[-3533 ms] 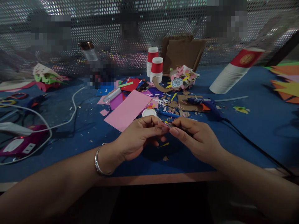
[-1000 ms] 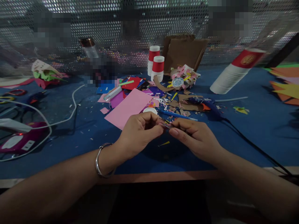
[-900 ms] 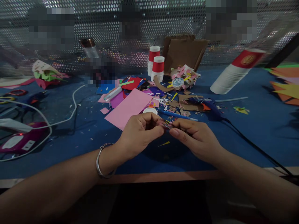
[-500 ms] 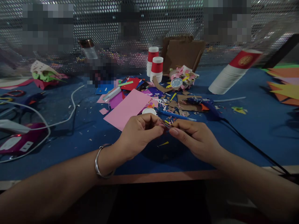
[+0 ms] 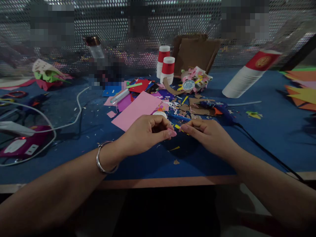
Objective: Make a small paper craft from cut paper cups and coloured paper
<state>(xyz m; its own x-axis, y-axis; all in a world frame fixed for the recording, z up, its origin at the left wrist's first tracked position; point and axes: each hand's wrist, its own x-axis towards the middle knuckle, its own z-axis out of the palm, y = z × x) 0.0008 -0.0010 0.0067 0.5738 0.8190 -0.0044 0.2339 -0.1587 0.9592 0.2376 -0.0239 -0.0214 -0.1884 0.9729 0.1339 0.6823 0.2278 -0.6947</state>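
My left hand [image 5: 145, 133] and my right hand [image 5: 208, 133] meet over the blue table [image 5: 271, 131], fingertips almost touching. Both are pinched shut on a small paper piece [image 5: 177, 127] with a yellow edge; most of it is hidden by the fingers. A silver bangle [image 5: 101, 158] circles my left wrist. Just beyond the hands lie a pink paper sheet [image 5: 135, 110], a white round lid [image 5: 160, 114] and a blue pen [image 5: 179, 117]. A yellow sliver [image 5: 174, 148] and a brown scrap [image 5: 176, 162] lie under the hands.
Coloured paper scraps [image 5: 172, 98] litter the middle. A blue glue gun [image 5: 217, 108] with a black cord lies right of them. Two red-and-white cups [image 5: 166, 69] and brown cardboard [image 5: 195, 52] stand behind; a cup stack [image 5: 249, 74] lies at right. White cables [image 5: 64, 125] and a magenta device [image 5: 22, 146] are left.
Both hands have lowered and moved slightly away from me toward the scraps, still pinched together. A yellow edge of the held piece now shows between the fingertips.
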